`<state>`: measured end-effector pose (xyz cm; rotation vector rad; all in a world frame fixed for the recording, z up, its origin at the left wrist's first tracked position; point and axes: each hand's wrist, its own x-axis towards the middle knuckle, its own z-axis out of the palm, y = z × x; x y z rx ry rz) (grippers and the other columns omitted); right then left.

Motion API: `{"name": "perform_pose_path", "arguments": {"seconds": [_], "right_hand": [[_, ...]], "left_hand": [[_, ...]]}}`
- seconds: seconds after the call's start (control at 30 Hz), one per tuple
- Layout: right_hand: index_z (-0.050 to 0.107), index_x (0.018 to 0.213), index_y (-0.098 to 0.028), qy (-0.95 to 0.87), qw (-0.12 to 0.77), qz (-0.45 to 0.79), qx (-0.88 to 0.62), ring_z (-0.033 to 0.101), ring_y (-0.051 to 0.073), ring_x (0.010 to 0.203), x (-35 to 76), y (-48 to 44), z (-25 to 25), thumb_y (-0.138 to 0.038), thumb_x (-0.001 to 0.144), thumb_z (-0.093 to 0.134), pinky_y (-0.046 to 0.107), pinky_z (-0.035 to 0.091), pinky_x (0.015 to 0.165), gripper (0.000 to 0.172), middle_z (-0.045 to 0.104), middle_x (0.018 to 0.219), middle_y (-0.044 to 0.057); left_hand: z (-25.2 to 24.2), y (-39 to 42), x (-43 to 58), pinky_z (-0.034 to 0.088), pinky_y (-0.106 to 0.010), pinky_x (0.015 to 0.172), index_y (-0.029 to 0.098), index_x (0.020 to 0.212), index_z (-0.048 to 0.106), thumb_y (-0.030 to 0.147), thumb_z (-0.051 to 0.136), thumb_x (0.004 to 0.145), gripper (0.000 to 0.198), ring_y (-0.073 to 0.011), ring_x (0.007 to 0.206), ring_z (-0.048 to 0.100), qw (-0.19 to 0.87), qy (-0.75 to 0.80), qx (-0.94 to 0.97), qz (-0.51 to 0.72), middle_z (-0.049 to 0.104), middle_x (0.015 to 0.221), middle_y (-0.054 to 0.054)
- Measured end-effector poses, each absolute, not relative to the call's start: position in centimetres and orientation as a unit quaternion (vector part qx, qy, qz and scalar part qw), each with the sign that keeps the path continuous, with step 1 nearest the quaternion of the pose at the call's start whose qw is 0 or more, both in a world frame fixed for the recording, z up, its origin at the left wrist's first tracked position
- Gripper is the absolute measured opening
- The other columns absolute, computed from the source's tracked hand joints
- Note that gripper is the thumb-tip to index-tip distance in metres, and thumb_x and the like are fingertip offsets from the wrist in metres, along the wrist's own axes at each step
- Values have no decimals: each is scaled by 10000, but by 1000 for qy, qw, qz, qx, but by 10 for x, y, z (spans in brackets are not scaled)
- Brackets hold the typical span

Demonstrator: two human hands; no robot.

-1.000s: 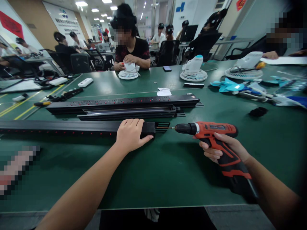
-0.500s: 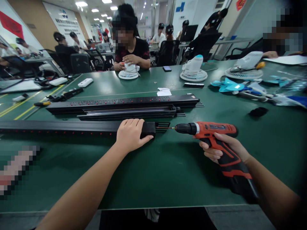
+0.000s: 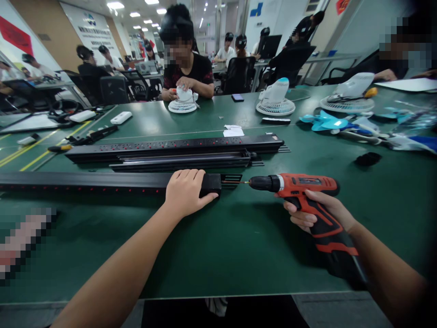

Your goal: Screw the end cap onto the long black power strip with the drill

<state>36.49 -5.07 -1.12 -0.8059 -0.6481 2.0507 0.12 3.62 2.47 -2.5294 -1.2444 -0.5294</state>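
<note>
A long black power strip (image 3: 102, 181) with small red dots along its side lies across the table. My left hand (image 3: 186, 192) grips it near its right end, fingers over the top and thumb along the front. A slotted black bracket (image 3: 232, 178) sticks out of that end. In my right hand (image 3: 319, 212) is an orange and black cordless drill (image 3: 309, 184), held by its handle with the chuck facing left. Its thin bit reaches leftward to the slotted bracket at the strip's end; the exact contact at the tip is too small to make out.
Behind lie another black power strip (image 3: 177, 145) and a dark channel piece (image 3: 184, 160). White fans (image 3: 276, 102) stand farther back, one in a co-worker's hands (image 3: 186, 85). Blue plastic wrapping (image 3: 324, 120) and a small black item (image 3: 368, 159) are on the right. The table's front edge (image 3: 218, 298) is close.
My hands, the drill and the strip hold the same positions. Across the table, the co-worker's hand has shifted slightly on the fan.
</note>
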Motion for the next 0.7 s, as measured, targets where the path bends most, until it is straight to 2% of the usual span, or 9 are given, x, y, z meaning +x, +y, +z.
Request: {"name": "perform_pose_path", "arguments": {"seconds": [0.23,0.5,0.7], "right_hand": [[637,1090,-180,-259,414,809,-328,444,95,467,364,-51,-12,-416,847,615,235,472,449,339,613,771,34],[644,942,-184,-274,401,810,-327,443,116,463,361,-50,-6,-411,839,624,246,488,451,250,603,693,38],[641,1030,-186,-266,414,806,-327,435,93,463,361,-51,-8,-407,847,616,235,473,446,289,629,783,44]], "left_hand": [[25,36,1,428,-453,901,165,1153,598,653,526,862,573,-309,979,620,132,-431,-875,-178,686,1046,-126],[25,36,2,426,-457,904,175,1149,599,655,521,862,564,-311,986,622,129,-434,-873,-182,686,1048,-127],[25,36,1,431,-452,898,179,1143,598,660,532,856,564,-310,984,625,137,-433,-873,-180,689,1045,-119]]}}
